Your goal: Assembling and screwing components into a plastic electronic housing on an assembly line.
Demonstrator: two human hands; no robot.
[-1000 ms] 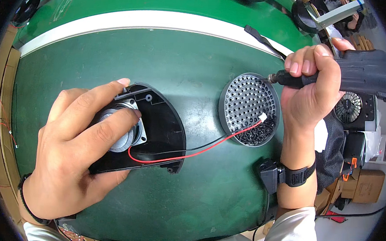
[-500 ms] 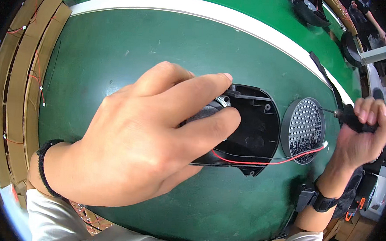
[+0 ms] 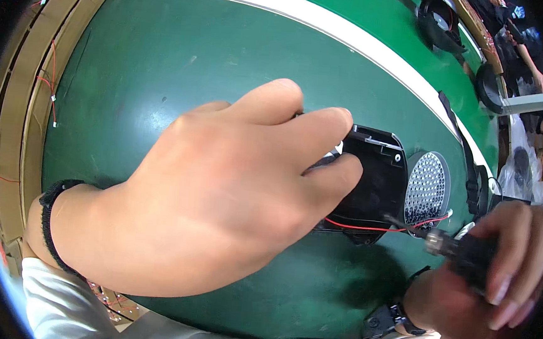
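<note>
Screwdriver [image 3: 461, 249] now beside left-gripped housing [image 3: 371, 183].

Green table [image 3: 165, 67], black housing [image 3: 371, 183], grille [image 3: 427, 187]

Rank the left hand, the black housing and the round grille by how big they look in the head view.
1. left hand, by far the largest, though nearness to the camera inflates it.
2. black housing, partly hidden under the fingers.
3. round grille, smallest, though close to the housing's visible part.
</note>
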